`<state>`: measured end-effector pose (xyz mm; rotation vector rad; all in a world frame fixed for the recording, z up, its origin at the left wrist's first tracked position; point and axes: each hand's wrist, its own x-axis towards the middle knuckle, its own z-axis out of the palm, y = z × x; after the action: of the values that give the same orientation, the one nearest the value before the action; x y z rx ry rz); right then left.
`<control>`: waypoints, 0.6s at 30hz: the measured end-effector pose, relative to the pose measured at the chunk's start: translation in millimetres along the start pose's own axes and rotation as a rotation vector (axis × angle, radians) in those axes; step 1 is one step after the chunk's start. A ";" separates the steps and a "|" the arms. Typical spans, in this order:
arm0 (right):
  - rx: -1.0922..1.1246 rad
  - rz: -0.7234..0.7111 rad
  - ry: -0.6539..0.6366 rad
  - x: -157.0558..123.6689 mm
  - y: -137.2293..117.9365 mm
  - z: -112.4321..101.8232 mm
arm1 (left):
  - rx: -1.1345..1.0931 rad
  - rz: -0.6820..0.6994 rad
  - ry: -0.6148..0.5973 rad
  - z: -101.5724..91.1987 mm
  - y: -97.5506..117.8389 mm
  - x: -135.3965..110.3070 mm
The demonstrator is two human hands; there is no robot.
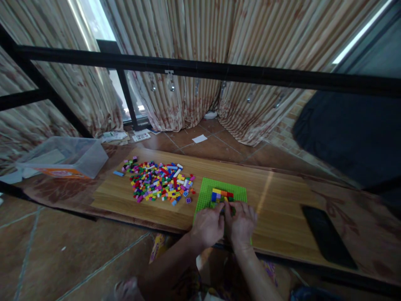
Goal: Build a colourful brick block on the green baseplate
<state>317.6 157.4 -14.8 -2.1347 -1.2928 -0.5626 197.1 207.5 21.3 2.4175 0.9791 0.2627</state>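
Observation:
A green baseplate (209, 190) lies on a low wooden table (282, 196), with a small block of coloured bricks (222, 195) built on it. My left hand (208, 225) and my right hand (242, 223) rest side by side on the plate's near edge, fingers curled and pinched together at the near side of the block. What the fingertips hold is hidden. A heap of several loose coloured bricks (159, 182) lies on the table to the left of the plate.
A clear plastic tub (67, 156) sits at the table's left end. A black phone (327, 236) lies flat on the right. A black metal bar (219, 71) crosses above, with curtains (194, 42) behind. Tiled floor (62, 246) lies below.

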 end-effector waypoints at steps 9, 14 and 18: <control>0.305 0.015 -0.116 -8.4 23.3 -0.2 | -0.107 -0.051 -0.096 4.2 7.3 24.7; 0.367 0.078 -0.115 -2.3 26.2 0.4 | -0.142 -0.066 -0.071 5.8 9.4 22.6; 0.404 0.125 -0.128 2.1 25.0 0.6 | -0.141 -0.081 -0.074 7.3 10.6 22.8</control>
<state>340.9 150.0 -20.3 -1.9160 -1.2092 -0.0992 222.4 214.0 20.3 2.2387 0.9894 0.2045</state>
